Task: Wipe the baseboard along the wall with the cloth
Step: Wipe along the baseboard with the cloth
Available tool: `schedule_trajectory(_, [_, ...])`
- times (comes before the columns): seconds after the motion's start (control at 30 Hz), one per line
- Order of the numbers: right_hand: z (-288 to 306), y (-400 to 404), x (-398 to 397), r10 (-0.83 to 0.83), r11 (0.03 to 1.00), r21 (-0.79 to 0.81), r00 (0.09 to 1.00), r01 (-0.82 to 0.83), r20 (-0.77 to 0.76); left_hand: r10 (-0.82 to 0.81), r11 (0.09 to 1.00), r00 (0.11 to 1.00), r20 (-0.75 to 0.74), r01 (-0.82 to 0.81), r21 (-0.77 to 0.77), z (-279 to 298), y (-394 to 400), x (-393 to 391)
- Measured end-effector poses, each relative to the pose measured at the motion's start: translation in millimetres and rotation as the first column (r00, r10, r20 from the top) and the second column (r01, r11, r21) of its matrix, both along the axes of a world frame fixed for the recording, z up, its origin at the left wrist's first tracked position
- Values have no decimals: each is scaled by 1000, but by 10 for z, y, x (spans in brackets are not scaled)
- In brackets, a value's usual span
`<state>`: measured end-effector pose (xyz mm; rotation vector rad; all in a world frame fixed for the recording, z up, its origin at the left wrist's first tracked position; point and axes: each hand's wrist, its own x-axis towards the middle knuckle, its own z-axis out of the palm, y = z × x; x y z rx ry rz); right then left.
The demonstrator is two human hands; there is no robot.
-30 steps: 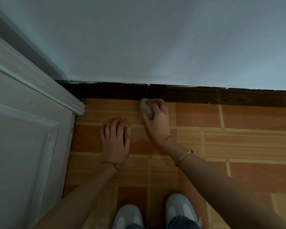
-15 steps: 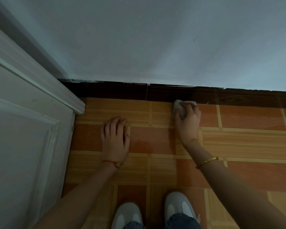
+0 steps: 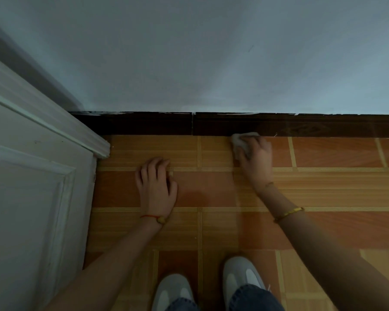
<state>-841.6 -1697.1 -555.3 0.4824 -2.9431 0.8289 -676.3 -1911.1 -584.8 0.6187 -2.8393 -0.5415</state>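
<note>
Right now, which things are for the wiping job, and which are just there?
For the job: cloth, right hand holding it, baseboard.
Just there: left hand flat on floor, door, shoes, wall.

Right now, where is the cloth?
In the head view, the cloth is right of center, bunched in the right hand and pressed against the bottom of the dark baseboard, just right of its seam.

Cloth (image 3: 240, 143) mostly hidden under right hand (image 3: 255, 157); baseboard (image 3: 323, 126) cut off right.
</note>
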Motion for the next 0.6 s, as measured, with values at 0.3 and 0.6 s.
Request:
schedule_trajectory(0.3, [-3,63,-7,-128,991,-32,991,130,45,-172,985,985,30,171,36,21,464,-378])
schedule_trajectory(0.6, [-18,27,-58,136,991,5,990,-136,24,-166,985,984,71,169,-33,-19,588,-371])
